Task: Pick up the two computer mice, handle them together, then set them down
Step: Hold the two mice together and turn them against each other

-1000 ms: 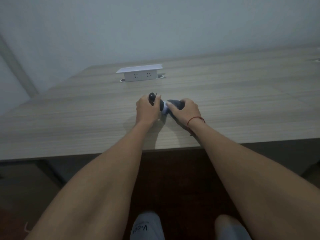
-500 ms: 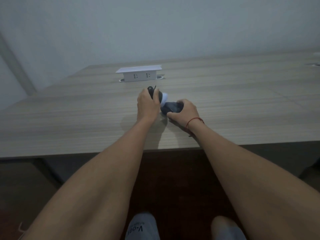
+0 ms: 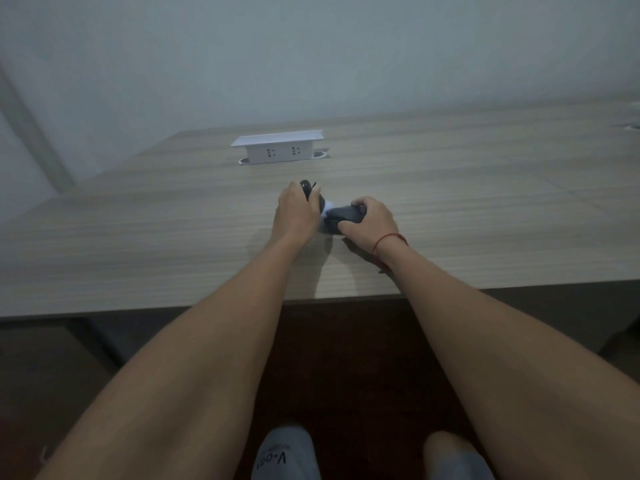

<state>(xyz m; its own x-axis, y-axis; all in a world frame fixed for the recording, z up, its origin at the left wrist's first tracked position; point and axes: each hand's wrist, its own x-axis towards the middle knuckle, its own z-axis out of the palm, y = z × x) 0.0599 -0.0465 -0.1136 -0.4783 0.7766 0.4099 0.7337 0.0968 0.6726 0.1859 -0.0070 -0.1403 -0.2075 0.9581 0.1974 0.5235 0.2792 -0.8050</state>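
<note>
My left hand (image 3: 297, 213) grips a black computer mouse (image 3: 307, 187); only its far end shows past my fingers. My right hand (image 3: 372, 221), with a red string on the wrist, is closed around a second dark mouse (image 3: 344, 215) that lies low over the wooden table (image 3: 138, 237). The two mice meet between my hands, where a small pale patch shows; I cannot tell what it is. Most of both mice is hidden by my fingers.
A white pop-up socket box (image 3: 277, 147) stands on the table beyond my hands. The table's near edge runs just under my forearms. My knees show at the bottom of the view. A pale wall rises behind the table.
Both hands have stayed together at the same spot. The left hand has lifted and tilted its mouse slightly away; the right hand has turned its mouse so more of its dark top shows.
</note>
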